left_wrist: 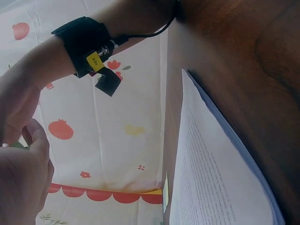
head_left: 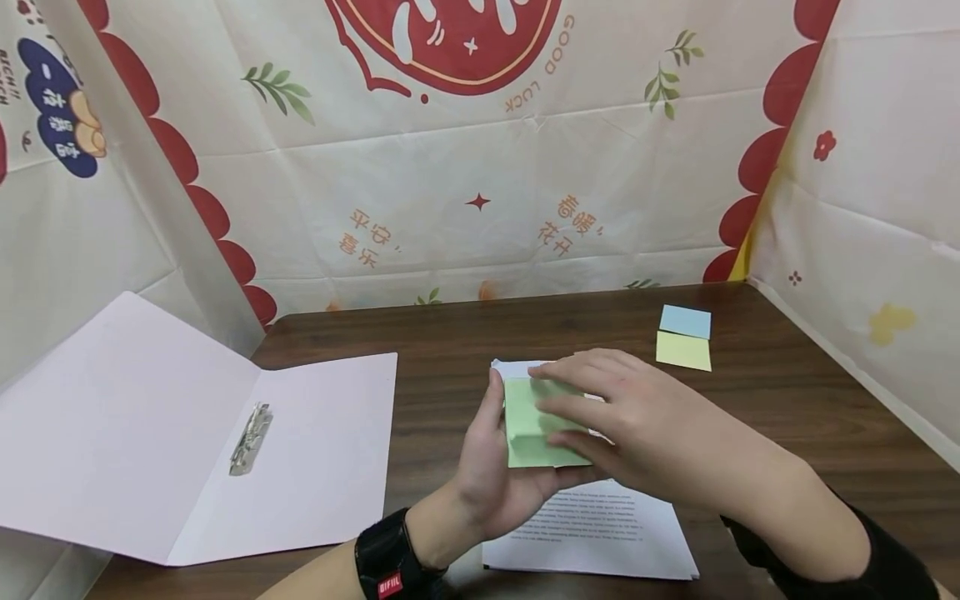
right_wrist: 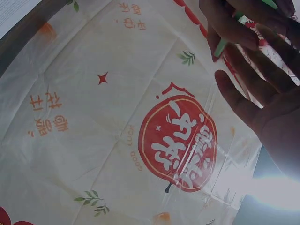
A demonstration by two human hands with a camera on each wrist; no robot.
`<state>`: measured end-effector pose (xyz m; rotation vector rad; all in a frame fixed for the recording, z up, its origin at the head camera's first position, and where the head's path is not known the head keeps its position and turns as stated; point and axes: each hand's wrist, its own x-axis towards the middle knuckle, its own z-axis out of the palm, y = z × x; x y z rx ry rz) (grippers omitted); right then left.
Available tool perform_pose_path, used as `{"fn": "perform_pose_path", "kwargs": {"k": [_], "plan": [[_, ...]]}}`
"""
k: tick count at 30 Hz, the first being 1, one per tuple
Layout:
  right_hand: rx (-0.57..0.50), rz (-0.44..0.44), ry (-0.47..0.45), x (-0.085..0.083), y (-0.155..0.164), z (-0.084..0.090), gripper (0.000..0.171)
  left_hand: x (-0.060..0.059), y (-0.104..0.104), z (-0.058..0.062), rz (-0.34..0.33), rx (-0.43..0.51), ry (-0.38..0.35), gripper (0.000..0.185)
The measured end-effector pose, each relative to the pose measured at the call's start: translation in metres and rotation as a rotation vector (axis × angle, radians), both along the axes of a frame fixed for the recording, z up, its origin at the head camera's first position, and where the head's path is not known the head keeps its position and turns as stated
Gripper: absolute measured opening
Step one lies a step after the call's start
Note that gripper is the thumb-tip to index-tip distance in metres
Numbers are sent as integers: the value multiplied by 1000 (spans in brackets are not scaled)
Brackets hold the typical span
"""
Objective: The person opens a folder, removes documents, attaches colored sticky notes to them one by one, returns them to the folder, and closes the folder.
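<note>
- Papers (head_left: pixel 592 533): nearest, at five o'clock from the pad, printed side up. Working above them is handy, but their text should not be bent by a dropped wrist.
- Left hand (head_left: pixel 506 496): cradles the pad from below, thumb up its nine o'clock edge, fingers beneath toward five. A firm, flat support like this should stop it flexing.
- Pad (head_left: pixel 528 417): green, held above the papers, its face toward the head camera. To part one sheet, I would lift gently and evenly from a free edge, so it does not curl or tear.
- Right hand (head_left: pixel 626 417): comes in from three o'clock, fingers spread wide and nearly straight over the pad; whether its thumb touches, I cannot tell. A light fingertip touch should suit.
- Folder (head_left: pixel 322 450): spread open at nine o'clock, metal clip (head_left: pixel 251 439) inside; elbows best pass clear.
- Yellow note (head_left: pixel 683 351) and blue note (head_left: pixel 686 322): farthest, at two o'clock, edge to edge.
</note>
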<state>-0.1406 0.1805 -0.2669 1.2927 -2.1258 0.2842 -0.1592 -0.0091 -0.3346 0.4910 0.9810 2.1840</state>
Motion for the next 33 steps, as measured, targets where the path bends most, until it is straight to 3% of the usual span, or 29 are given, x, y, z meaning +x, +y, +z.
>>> {"fn": "perform_pose_path", "kwargs": {"k": [2, 4, 6, 8, 11, 15, 18, 24, 30, 33], "plan": [[-55, 54, 40, -4, 1, 2, 16, -1, -1, 1, -1, 14, 8, 84], [-106, 68, 74, -7, 1, 5, 31, -1, -1, 1, -14, 25, 50, 78], [-139, 45, 93, -9, 2, 6, 39, -2, -1, 0, -22, 47, 104, 59], [-166, 29, 119, -11, 2, 6, 40, -3, -1, -2, -13, 54, 151, 40], [-149, 66, 207, -13, 1, 6, 36, -5, 0, -6, 52, 21, 189, 39], [-80, 158, 412, -15, -4, 6, 24, -8, -1, -6, 183, -61, 167, 28], [-40, 180, 533, -16, -7, 5, 21, -9, -1, -5, 236, -68, 137, 27], [-43, 173, 616, -17, -6, 7, 24, -10, -1, -5, 286, -71, 115, 30], [-296, 221, 791, -20, 8, 7, 13, -31, -4, -20, 411, -112, -57, 37], [-422, 209, 876, -25, 20, 9, 6, -43, -5, -27, 403, -180, -43, 44]]}}
